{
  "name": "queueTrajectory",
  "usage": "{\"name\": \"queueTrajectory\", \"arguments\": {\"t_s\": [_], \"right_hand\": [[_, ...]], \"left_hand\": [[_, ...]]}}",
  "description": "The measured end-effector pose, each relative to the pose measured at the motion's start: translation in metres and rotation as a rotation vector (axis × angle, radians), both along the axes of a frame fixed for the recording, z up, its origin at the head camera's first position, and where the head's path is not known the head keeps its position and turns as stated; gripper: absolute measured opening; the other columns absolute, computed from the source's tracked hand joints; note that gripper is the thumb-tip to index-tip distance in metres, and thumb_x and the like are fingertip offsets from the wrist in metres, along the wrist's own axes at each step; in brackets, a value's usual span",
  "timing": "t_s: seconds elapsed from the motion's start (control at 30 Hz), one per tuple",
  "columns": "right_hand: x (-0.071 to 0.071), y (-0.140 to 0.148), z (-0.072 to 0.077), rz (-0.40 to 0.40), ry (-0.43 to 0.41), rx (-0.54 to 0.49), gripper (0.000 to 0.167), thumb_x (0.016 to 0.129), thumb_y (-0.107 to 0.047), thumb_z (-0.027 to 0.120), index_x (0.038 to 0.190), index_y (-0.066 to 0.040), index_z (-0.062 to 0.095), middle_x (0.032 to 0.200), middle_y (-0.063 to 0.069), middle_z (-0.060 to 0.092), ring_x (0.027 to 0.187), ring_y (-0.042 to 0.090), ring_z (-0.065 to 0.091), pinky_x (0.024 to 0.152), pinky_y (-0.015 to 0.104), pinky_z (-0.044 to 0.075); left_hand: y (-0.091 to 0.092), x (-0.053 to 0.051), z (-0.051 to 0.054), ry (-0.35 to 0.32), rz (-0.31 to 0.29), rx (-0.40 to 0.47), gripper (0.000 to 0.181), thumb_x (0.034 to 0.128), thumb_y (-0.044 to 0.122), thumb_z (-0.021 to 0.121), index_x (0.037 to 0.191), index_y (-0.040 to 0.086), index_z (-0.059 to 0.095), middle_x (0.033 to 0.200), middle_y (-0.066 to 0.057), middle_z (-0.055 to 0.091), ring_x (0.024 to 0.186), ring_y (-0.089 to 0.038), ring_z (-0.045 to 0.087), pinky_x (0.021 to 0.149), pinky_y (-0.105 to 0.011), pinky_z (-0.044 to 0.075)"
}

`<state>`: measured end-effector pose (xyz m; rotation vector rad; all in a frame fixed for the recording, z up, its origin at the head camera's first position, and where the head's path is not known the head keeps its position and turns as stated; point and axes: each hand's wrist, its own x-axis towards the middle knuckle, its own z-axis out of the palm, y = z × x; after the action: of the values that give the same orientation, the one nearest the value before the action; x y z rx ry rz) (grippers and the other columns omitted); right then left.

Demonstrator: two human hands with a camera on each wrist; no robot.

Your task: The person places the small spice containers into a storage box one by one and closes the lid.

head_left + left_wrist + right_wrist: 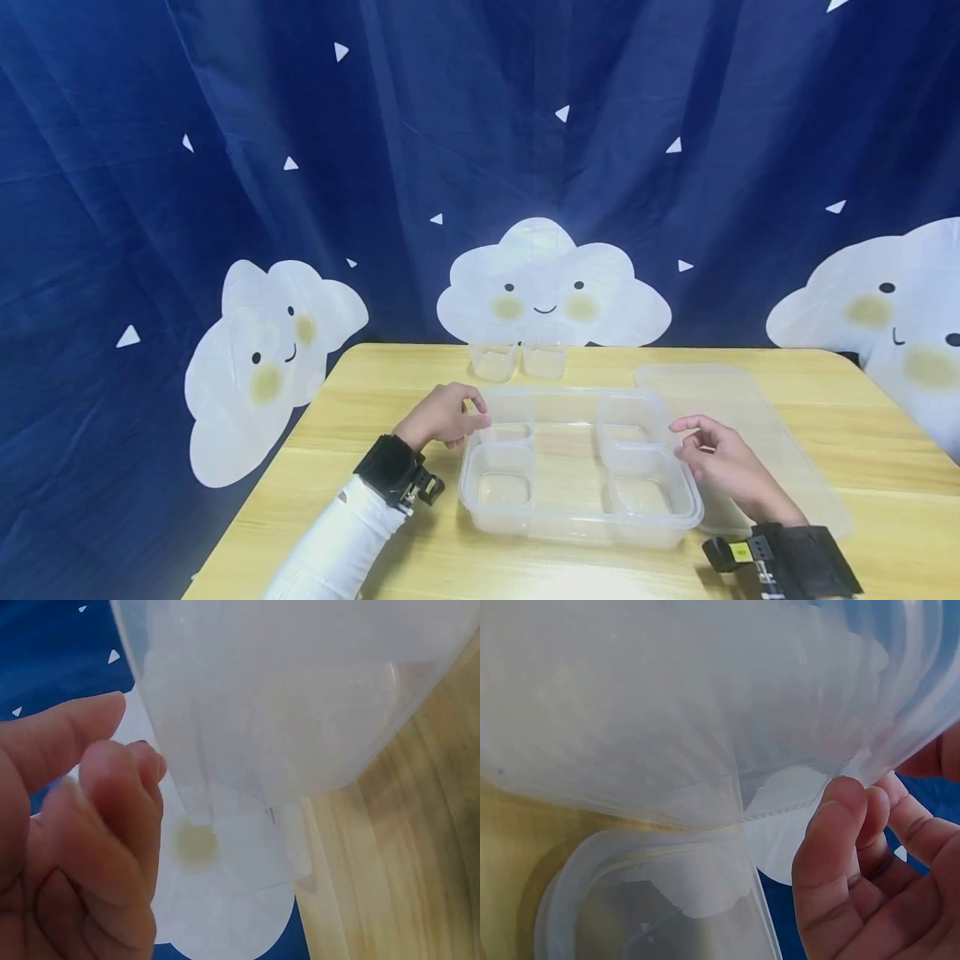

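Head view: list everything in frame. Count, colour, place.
table: one, light wood, under the containers
large box: one, clear, on the table between the hands
small boxes: four, clear, one in each corner of the large box; two more at the table's far edge
lid: one, translucent, flat on the table at right
curtain: one, dark blue, behind the table
clouds: three, white, on the curtain
triangles: several, white, on the curtain
wrist bands: two, black, one per wrist
sleeve: white, left forearm
left hand: one, large box's left side
right hand: one, its right side
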<state>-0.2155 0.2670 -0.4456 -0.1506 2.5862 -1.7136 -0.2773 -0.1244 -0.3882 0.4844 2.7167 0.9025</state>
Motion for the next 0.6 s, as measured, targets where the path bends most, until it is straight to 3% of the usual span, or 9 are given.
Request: {"name": "queueTrajectory", "arguments": {"t_s": [0.2, 0.43, 0.6], "right_hand": [[0.000, 0.001, -0.001, 0.008, 0.002, -0.001, 0.036, 0.090, 0.001, 0.056, 0.124, 0.009, 0.047, 0.084, 0.010, 0.052, 0.062, 0.015, 0.050, 0.052, 0.025, 0.047], [0.000, 0.000, -0.001, 0.013, 0.003, -0.010, 0.036, 0.090, 0.002, 0.055, 0.124, 0.010, 0.047, 0.086, 0.010, 0.053, 0.066, 0.013, 0.051, 0.055, 0.025, 0.049], [0.000, 0.000, -0.001, 0.013, 0.007, 0.006, 0.036, 0.090, 0.001, 0.056, 0.124, 0.009, 0.047, 0.086, 0.010, 0.053, 0.065, 0.014, 0.051, 0.054, 0.025, 0.049]], "left_hand": [[0.000, -0.008, -0.002, 0.018, 0.037, 0.055, 0.012, 0.0902, 0.021, 0.069, 0.088, 0.010, 0.065, 0.055, -0.004, 0.059, 0.043, -0.016, 0.055, 0.046, -0.036, 0.054], [-0.002, -0.017, -0.004, 0.021, 0.122, 0.112, 0.017, 0.0895, 0.025, 0.070, 0.086, 0.009, 0.066, 0.060, -0.004, 0.061, 0.046, -0.016, 0.057, 0.051, -0.041, 0.057], [-0.004, -0.027, -0.008, 0.075, 0.163, 0.147, 0.017, 0.0892, 0.026, 0.070, 0.085, 0.010, 0.066, 0.060, -0.003, 0.061, 0.046, -0.016, 0.057, 0.046, -0.033, 0.054]]}}
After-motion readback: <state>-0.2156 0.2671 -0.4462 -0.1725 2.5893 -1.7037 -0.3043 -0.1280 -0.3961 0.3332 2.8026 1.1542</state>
